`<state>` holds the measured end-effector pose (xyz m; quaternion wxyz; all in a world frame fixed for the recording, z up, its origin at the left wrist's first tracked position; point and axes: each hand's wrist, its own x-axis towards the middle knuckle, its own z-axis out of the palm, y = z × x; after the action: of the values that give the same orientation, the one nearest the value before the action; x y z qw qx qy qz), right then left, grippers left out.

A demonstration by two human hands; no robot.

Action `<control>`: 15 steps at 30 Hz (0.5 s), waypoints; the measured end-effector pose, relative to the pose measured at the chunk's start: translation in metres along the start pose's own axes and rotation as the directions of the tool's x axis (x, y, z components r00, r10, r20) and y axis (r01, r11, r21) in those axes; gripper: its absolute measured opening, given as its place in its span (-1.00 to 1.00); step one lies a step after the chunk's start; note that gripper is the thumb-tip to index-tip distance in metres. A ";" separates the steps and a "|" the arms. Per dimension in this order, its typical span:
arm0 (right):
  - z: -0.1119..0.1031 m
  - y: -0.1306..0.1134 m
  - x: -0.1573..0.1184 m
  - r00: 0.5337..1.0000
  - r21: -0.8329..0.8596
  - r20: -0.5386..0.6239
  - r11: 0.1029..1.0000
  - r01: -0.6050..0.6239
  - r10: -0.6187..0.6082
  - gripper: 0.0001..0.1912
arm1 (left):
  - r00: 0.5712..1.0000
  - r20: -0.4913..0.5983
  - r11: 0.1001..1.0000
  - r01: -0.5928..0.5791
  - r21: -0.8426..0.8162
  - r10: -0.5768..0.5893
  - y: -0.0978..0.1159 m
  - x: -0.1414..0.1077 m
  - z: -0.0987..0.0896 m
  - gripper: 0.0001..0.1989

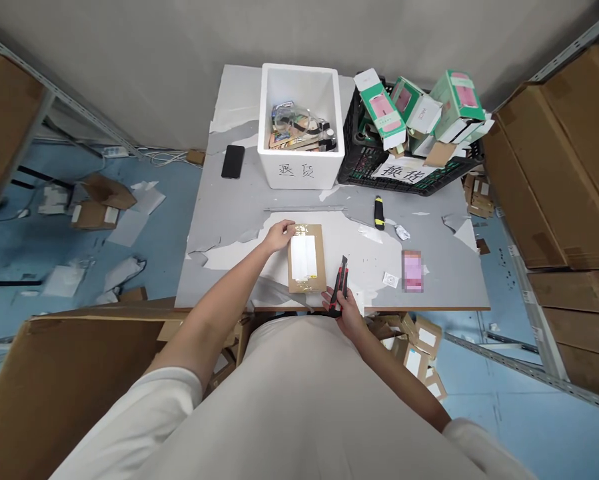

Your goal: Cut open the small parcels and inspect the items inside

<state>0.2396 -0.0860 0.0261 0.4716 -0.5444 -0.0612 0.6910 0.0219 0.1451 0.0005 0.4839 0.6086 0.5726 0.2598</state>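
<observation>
A small cardboard box (319, 248) with a white label and clear tape lies flat on the worn tabletop in front of me. My left hand (280, 235) grips its far left corner, fingers curled at the edge. In my right hand (346, 310) is a red and black utility knife (340, 283), its tip pointing away from me, just right of the box's near end. The frame does not show clearly how far its blade is out. Farther back lies a yellow and black cutter (379, 213), apart from both hands.
Behind stand a white foam bin (299, 170) with assorted items and a black crate (349, 157) of green boxes. A phone (233, 162) lies left; crumpled paper (402, 232) and a pink blurred item (412, 271) lie right. A large carton (79, 373) stands below left.
</observation>
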 end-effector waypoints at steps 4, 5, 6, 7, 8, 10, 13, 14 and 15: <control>0.004 -0.015 0.007 0.996 -0.019 -0.048 0.997 0.081 -0.081 -0.44 | 0.994 -0.102 0.997 0.032 -0.076 -0.039 -0.005 -0.011 -0.008 -0.64; 0.005 -0.020 0.010 0.993 -0.044 -0.047 0.994 0.105 -0.107 -0.45 | 0.989 -0.136 0.994 0.040 -0.100 -0.054 -0.007 -0.017 -0.011 -0.66; 0.006 -0.026 0.015 0.991 -0.074 -0.037 0.989 0.127 -0.130 -0.45 | 0.982 -0.175 0.990 0.049 -0.131 -0.072 -0.008 -0.025 -0.015 -0.67; 0.007 -0.033 0.021 0.988 -0.105 -0.023 0.983 0.151 -0.154 -0.46 | 0.972 -0.215 0.984 0.058 -0.168 -0.094 -0.010 -0.034 -0.019 -0.67; 0.008 -0.041 0.028 0.984 -0.138 -0.002 0.975 0.175 -0.177 -0.46 | 0.961 -0.251 0.976 0.066 -0.209 -0.119 -0.012 -0.044 -0.023 -0.66; 0.013 -0.060 0.046 0.974 -0.196 0.043 0.954 0.227 -0.223 -0.47 | 0.934 -0.312 0.950 0.077 -0.302 -0.175 -0.016 -0.068 -0.027 -0.62; 0.025 -0.089 0.074 0.957 -0.263 0.103 0.920 0.289 -0.271 -0.48 | 0.898 -0.356 0.895 0.085 -0.437 -0.259 -0.020 -0.106 -0.021 -0.56; 0.029 -0.097 0.082 0.953 -0.280 0.121 0.912 0.300 -0.276 -0.48 | 0.887 -0.364 0.876 0.088 -0.474 -0.286 -0.020 -0.117 -0.017 -0.55; 0.033 -0.104 0.090 0.951 -0.295 0.138 0.905 0.306 -0.277 -0.49 | 0.876 -0.368 0.859 0.094 -0.503 -0.311 -0.021 -0.126 -0.012 -0.54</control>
<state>0.2776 0.0496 0.0389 0.4740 -0.5642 -0.2726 0.6186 -0.0241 0.0260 0.0168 0.5011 0.3335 0.6482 0.4664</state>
